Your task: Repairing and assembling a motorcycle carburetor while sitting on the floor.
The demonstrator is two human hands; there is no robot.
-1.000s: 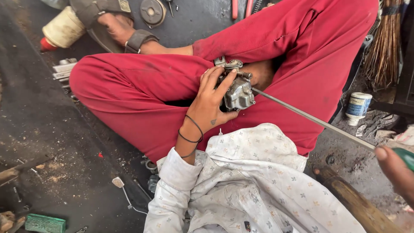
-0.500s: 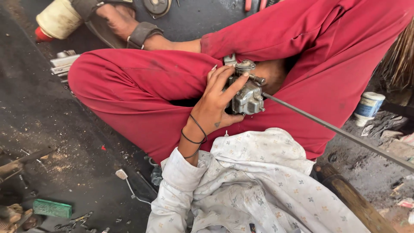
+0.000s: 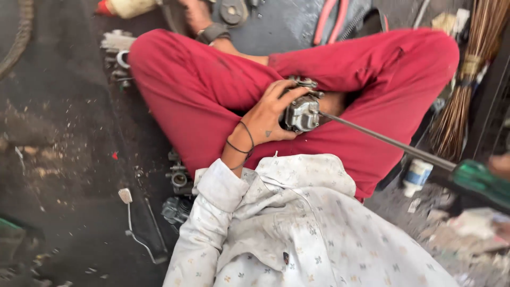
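I sit cross-legged in red trousers (image 3: 202, 90). My left hand (image 3: 268, 114) grips a small grey metal carburettor (image 3: 302, 111) and holds it down on my lap; black bands circle the wrist. A long screwdriver has its thin steel shaft (image 3: 388, 141) running from the carburettor's right side out to a green handle (image 3: 481, 180) at the right edge. My right hand (image 3: 499, 163) is only a blurred sliver at that edge, on the handle.
Dark, greasy floor with metal shavings lies to the left. Small metal engine parts (image 3: 178, 178) and a bent lever (image 3: 133, 218) lie by my left knee. A straw broom (image 3: 467, 79), a small white bottle (image 3: 417, 175) and red-handled pliers (image 3: 329, 21) lie nearby.
My left hand has kept its grip on the carburettor. The view has swung, and the green handle, out of view half a second ago, shows again at the right edge.
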